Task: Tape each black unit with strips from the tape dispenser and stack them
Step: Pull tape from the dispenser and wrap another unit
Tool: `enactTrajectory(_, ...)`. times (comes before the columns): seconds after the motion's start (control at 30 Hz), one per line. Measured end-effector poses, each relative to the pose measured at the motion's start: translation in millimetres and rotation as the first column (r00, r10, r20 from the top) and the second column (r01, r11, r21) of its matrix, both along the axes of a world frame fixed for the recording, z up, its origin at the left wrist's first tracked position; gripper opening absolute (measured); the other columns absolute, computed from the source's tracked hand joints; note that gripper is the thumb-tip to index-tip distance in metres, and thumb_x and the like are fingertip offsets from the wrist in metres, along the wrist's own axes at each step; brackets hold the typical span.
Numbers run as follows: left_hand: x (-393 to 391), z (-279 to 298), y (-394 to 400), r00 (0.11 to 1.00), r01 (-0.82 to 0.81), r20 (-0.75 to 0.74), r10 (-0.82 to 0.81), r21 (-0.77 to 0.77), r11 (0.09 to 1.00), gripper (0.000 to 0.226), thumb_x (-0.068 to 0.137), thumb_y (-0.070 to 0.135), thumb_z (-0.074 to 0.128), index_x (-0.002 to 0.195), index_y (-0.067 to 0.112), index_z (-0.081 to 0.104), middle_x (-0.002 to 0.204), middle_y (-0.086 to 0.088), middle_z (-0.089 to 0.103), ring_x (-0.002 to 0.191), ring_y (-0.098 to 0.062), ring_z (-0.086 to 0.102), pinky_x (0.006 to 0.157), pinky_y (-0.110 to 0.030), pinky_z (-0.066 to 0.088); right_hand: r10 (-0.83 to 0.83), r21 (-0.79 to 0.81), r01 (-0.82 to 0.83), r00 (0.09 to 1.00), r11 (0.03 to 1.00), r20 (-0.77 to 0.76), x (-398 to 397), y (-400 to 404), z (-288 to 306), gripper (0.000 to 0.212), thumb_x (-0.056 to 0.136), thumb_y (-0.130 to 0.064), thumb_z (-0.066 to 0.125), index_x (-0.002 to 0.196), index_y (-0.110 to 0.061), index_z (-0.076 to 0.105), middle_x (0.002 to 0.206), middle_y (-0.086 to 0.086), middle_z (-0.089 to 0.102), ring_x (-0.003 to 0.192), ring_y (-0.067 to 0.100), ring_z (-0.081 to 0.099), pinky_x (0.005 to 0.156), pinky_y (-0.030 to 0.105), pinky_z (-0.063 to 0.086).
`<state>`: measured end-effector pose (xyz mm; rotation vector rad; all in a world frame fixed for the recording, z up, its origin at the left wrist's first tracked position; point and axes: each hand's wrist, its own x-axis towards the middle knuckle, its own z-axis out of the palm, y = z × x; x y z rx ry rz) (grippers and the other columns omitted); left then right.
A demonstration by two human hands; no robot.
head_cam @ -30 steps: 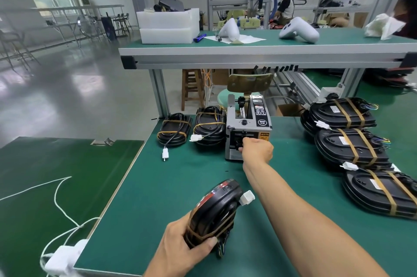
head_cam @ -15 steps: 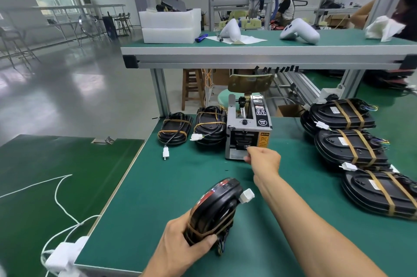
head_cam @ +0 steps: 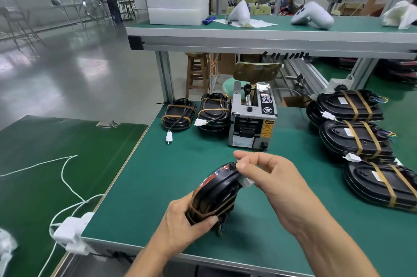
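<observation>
A black unit [head_cam: 216,191] stands on edge on the green table [head_cam: 158,175], with brown tape round its lower end. My left hand [head_cam: 180,224] grips that lower end. At the unit's top end my right hand [head_cam: 270,177] pinches thumb against forefinger on a tape strip that is barely visible. A white connector [head_cam: 247,183] shows under that hand. The grey tape dispenser [head_cam: 250,118] stands behind, apart from both hands. Taped black units lie stacked at the right [head_cam: 356,139], and two more lie left of the dispenser [head_cam: 179,114].
A raised shelf [head_cam: 248,35] crosses above the dispenser, carrying white foam boxes [head_cam: 176,5] and white casings. A white adapter [head_cam: 70,229] and its cord hang at the table's left front corner. A person works at a far bench.
My right hand has drawn back from the dispenser's slot to the top end of the unit. My left hand has kept the unit in about the same place.
</observation>
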<state>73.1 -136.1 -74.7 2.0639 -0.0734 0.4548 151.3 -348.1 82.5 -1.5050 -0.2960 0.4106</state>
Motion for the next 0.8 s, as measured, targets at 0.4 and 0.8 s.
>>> enactTrajectory(0.4,-0.5,-2.3,-0.4,1.000,0.019,-0.013,-0.020,-0.042,0.999,0.026,0.085,0.049,0.085,0.107,0.043,0.070,0.086,0.010,0.073,0.075,-0.009,0.065,0.070,-0.023,0.054,-0.033,-0.059,0.030,0.998,0.998,-0.051,3.1,1.3,-5.6,0.014,0.087,-0.012,0.075,0.075,-0.012,0.082,0.102,-0.014,0.080,0.117,-0.001,0.066,0.113,0.043,0.045)
enactTrajectory(0.8,-0.8,-1.1,-0.9,1.000,0.017,-0.012,-0.017,-0.030,0.999,0.025,0.083,0.044,0.085,0.102,0.046,0.069,0.084,0.015,0.072,0.073,0.000,0.061,0.068,-0.018,0.052,-0.071,-0.070,0.070,0.997,0.995,-0.014,-0.2,2.5,-7.3,0.029,0.083,-0.005,0.076,0.055,-0.014,0.073,0.098,-0.006,0.080,0.111,-0.010,0.065,0.086,0.018,0.043)
